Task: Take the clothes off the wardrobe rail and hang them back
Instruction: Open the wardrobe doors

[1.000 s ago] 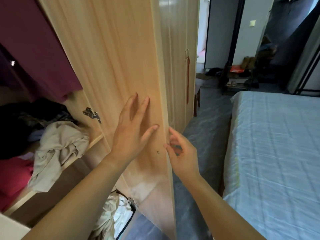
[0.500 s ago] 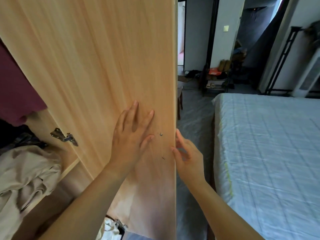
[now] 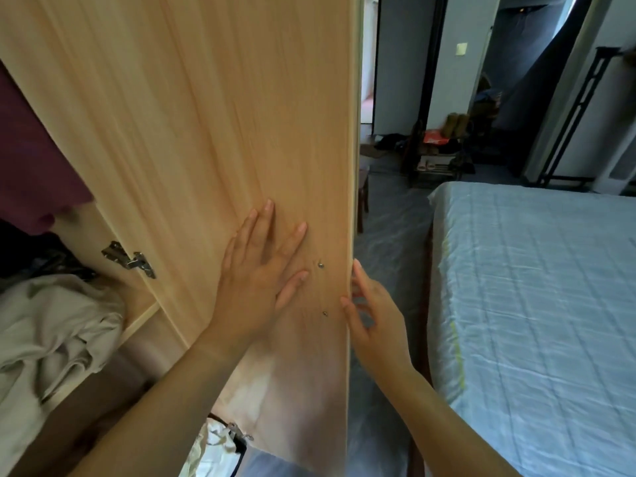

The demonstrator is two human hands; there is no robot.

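Our left hand (image 3: 258, 280) lies flat, fingers spread, on the inside of the wardrobe door (image 3: 206, 132); our right hand (image 3: 373, 315) curls loosely at its edge, pinching nothing. We judge the door is being swung. Clothes (image 3: 51, 332) lie heaped inside; the rail is unseen.

A bed with a pale blue quilted cover (image 3: 537, 304) fills the right side, its near corner beside grey patterned flooring (image 3: 389, 242). Beyond the bed's far edge, a low dark shoe rack (image 3: 435, 163) holds pale slippers, an orange box and brown boots. A pale square wall switch (image 3: 461, 48) sits above it.
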